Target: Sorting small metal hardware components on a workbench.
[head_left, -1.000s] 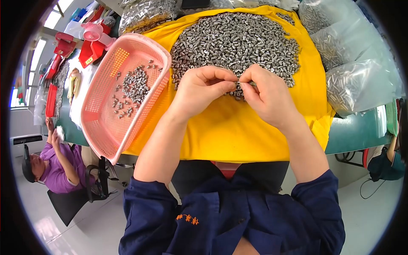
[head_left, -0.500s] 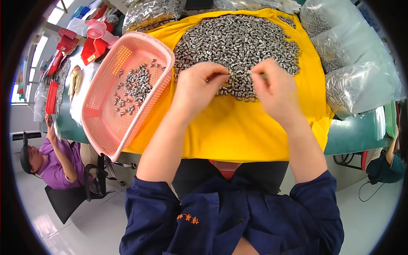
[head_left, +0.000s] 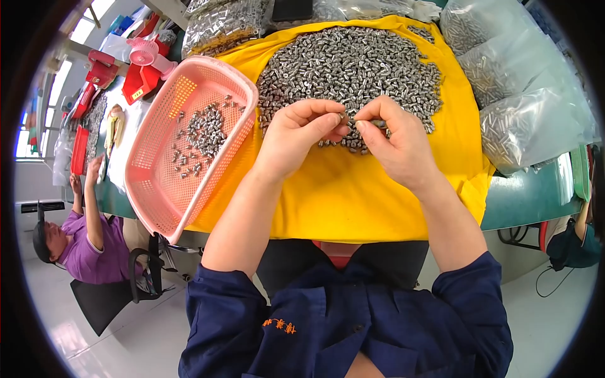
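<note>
A broad pile of small shiny metal cylinders point(head_left: 353, 63) lies on a yellow cloth point(head_left: 353, 208). My left hand point(head_left: 299, 135) and my right hand point(head_left: 400, 142) meet over the pile's near edge, with their fingertips almost touching. The left thumb and fingers pinch a small metal cylinder point(head_left: 343, 118). My right thumb and index finger are pinched as well, close against the left fingertips; what sits between them is mostly hidden. Left of my left arm, a pink perforated basket point(head_left: 140, 170) holds a smaller heap of the same kind of metal cylinders point(head_left: 205, 132).
Clear plastic bags of metal parts point(head_left: 513, 129) line the right side, and another bag point(head_left: 224, 28) lies at the back beside a dark flat object point(head_left: 292, 9). A pink fan point(head_left: 144, 53) and red bin point(head_left: 140, 82) stand far left. A seated co-worker point(head_left: 94, 242) in purple is at left.
Both hands have drawn closer together and slightly nearer to me, their fingertips now almost meeting. The co-worker at left has shifted their arms. The view has moved slightly.
</note>
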### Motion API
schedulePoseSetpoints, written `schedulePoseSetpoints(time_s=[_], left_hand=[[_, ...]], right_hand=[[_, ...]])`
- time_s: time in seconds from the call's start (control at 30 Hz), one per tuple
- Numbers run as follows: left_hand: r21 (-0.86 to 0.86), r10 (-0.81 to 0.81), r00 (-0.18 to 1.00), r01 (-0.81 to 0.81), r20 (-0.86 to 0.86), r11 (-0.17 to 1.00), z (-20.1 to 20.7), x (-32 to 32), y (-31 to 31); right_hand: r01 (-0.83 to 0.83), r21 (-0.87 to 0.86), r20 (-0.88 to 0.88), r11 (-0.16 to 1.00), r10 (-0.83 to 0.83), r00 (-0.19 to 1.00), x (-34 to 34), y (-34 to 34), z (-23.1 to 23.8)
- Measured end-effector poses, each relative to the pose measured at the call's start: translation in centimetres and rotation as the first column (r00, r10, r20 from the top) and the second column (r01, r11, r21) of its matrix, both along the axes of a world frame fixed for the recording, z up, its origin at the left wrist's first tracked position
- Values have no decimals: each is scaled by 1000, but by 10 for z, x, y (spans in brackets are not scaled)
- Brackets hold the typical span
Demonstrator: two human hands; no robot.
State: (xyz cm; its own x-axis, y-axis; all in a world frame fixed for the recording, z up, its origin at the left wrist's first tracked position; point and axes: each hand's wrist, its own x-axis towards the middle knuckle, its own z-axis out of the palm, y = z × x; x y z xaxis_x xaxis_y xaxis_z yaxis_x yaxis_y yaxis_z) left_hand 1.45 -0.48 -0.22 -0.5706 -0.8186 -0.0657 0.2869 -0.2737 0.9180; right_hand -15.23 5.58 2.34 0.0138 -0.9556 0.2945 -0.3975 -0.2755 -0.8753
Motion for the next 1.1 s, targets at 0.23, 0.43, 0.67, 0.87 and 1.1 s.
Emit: schedulePoseSetpoints(time_s=[0.23,0.43,0.67,0.87,1.1], left_hand=[[24,-47,997,49,-59,999,-2,-3,2],[-64,-3,1000,5,24,998,-2,-5,4],[-105,40,999,-39,8,994,-1,-9,8],[-174,81,995,-69,64,982,-2,-12,7],[-145,219,970,-233,-108,962,2,9,-13]], right_hand=[[-10,-33,7,999,10,1000,0,-1,1],[23,-112,-116,993,-36,993,3,0,-6],[45,-187,-136,981,-71,988,6,-2,-12],[65,-203,-172,977,-101,980,5,-2,-11],[215,-1,168,977,-212,963,-15,1,16]])
